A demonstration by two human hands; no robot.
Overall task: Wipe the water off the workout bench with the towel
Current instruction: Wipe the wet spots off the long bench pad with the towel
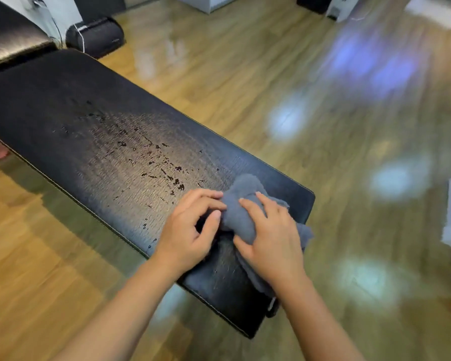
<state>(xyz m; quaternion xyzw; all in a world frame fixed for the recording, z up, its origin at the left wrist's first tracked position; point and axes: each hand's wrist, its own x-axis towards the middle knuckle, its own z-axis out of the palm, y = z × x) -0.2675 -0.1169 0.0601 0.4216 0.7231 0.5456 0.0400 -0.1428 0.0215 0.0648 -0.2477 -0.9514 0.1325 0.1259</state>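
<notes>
Both forearms reach in from the near edge, and the fingers tell most of the story. On the right hand (pixel 271 238) the fingers (pixel 255 207) lie spread and flat, pressing down on a bunched grey towel (pixel 242 194), with the thumb curled against the cloth's near fold. On the left hand (pixel 190 230) the fingertips (pixel 214 198) curl toward the towel's left edge and touch it, thumb bent inward just short of the cloth; it looks like a loose pinch that gathers the fabric rather than a firm grip.

Outward from the hands, the towel sits crumpled at the near right end of the black workout bench (pixel 76 121), one tail trailing under the right wrist and over the bench's right side. Water droplets (pixel 167 175) are scattered across the padded top to the left and farther away, with a few beads near the left edge close to the left wrist.

As a judgement, the towel will handle as light, soft and limp: it will bunch and slide unless held flat under the palm, so the best hold is a broad press on top of the wad. The vinyl looks smooth and slick when wet, so the cloth should glide easily toward the droplets.
</notes>
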